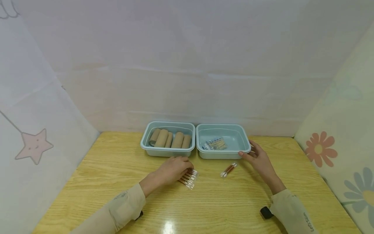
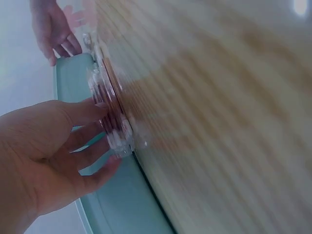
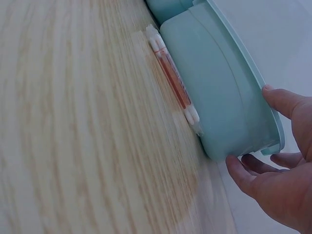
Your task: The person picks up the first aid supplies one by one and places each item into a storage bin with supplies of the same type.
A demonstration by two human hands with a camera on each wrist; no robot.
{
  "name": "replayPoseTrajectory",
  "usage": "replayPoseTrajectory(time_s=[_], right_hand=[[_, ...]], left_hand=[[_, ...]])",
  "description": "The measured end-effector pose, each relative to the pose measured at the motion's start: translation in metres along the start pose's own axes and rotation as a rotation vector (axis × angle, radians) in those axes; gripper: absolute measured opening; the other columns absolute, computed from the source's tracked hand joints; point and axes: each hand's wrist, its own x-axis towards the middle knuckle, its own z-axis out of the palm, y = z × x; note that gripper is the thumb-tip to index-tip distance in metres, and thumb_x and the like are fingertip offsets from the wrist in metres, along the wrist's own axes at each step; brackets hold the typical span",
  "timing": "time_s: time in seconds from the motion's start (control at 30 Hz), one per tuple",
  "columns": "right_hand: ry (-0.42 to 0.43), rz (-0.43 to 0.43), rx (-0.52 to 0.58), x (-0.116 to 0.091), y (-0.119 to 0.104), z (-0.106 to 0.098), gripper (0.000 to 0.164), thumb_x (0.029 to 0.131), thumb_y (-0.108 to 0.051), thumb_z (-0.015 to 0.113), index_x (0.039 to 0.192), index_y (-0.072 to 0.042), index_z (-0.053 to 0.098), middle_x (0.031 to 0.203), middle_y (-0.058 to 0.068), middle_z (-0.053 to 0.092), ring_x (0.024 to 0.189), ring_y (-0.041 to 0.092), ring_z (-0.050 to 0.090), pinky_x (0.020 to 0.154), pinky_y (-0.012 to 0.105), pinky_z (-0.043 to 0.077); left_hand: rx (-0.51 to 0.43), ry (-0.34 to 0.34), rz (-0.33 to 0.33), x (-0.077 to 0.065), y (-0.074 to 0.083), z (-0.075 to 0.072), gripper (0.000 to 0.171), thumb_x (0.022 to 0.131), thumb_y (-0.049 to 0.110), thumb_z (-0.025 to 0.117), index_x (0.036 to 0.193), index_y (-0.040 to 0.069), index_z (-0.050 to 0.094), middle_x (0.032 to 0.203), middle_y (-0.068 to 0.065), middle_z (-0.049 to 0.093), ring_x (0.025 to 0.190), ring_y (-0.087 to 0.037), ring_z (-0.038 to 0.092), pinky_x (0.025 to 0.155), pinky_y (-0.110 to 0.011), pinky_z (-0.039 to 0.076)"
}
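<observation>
In the head view my left hand [image 1: 173, 169] holds a clear packet of cotton swabs [image 1: 189, 178] with red-brown sticks, low over the table before the two tubs. The left wrist view shows the thumb on one face of this packet [image 2: 113, 109] and the fingers along its other side. My right hand [image 1: 260, 161] grips the right corner of a pale blue-green tub [image 1: 223, 155], thumb at the rim and fingers around the end wall. Inside that tub lies a packet of pale-stick swabs [image 1: 215, 144]. A small swab packet [image 3: 173, 80] with red-brown sticks lies along the tub's front.
A second blue-green tub [image 1: 166, 151] stands just left of the first, holding several tan bandage rolls [image 1: 161, 138]. Both tubs stand at the back of the wooden table [image 1: 204, 208], close to a white cloth wall [image 1: 187, 81]. Printed cloth sides rise left and right.
</observation>
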Motion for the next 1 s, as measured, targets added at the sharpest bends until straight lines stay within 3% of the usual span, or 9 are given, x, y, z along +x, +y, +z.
replayPoseTrajectory(time_s=[0.3,0.57,0.77,1.0], right_hand=[[0.01,0.009,-0.024,0.001,0.002,-0.001,0.092,0.093,-0.042,0.076,0.163,-0.016,0.023,0.15,0.021,0.044,0.132,0.034,0.05,0.095,0.035,0.052],[0.014,0.001,-0.026,0.001,0.002,-0.001,0.091,0.092,-0.042,0.076,0.163,-0.016,0.024,0.15,0.021,0.044,0.131,0.035,0.052,0.095,0.038,0.053],[0.011,-0.004,-0.018,0.003,0.003,-0.001,0.091,0.093,-0.041,0.076,0.163,-0.014,0.024,0.15,0.023,0.044,0.131,0.037,0.051,0.092,0.032,0.053],[0.004,0.001,-0.002,0.002,0.002,-0.001,0.091,0.093,-0.04,0.076,0.163,-0.015,0.024,0.149,0.022,0.044,0.132,0.035,0.05,0.092,0.03,0.053]], left_hand=[[0.099,0.052,0.039,0.005,0.0,-0.001,0.017,0.101,0.018,0.067,0.115,0.024,0.075,0.102,0.006,0.065,0.091,-0.013,0.064,0.073,-0.033,0.055],[0.152,0.096,0.096,0.007,0.004,-0.011,0.026,0.095,0.011,0.073,0.119,0.024,0.072,0.102,0.005,0.062,0.092,-0.014,0.063,0.072,-0.032,0.054],[0.16,0.107,0.083,0.011,0.008,-0.017,0.027,0.097,0.01,0.07,0.12,0.024,0.072,0.105,0.004,0.064,0.095,-0.015,0.064,0.075,-0.035,0.056],[0.059,0.159,0.088,0.018,0.013,-0.022,0.023,0.102,0.014,0.066,0.123,0.021,0.072,0.097,0.005,0.062,0.076,-0.01,0.06,0.06,-0.023,0.051]])
